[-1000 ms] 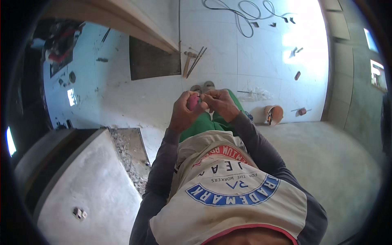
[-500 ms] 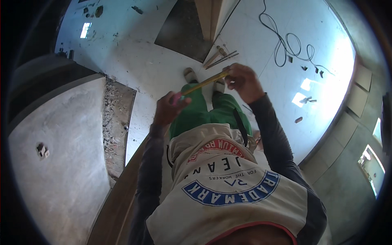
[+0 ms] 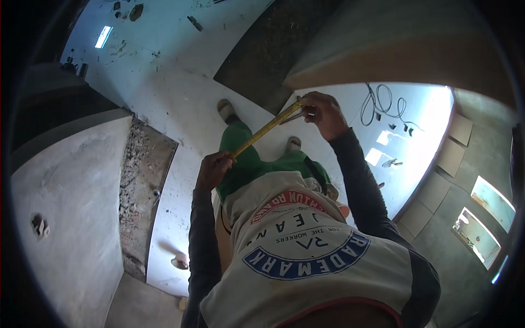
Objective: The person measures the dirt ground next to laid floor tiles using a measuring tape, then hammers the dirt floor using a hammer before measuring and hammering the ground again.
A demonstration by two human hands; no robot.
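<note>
Over the white floor (image 3: 180, 104), a yellow tape measure (image 3: 265, 130) is held out between the left hand (image 3: 213, 169) and the right hand (image 3: 328, 115).
It slants straight across the green trousers (image 3: 238, 139), the left fingers closed on its lower end, the right fingers pinching its upper one. Beyond the tape is one corner of a dark patch (image 3: 262, 60); looped dark cable (image 3: 381, 97) lies toward the floor's right edge, and a rubble strip (image 3: 139, 180) runs along its left edge.

White glare on the floor (image 3: 429, 117) at right, deep shadow far left, fisheye-bowed edges.
</note>
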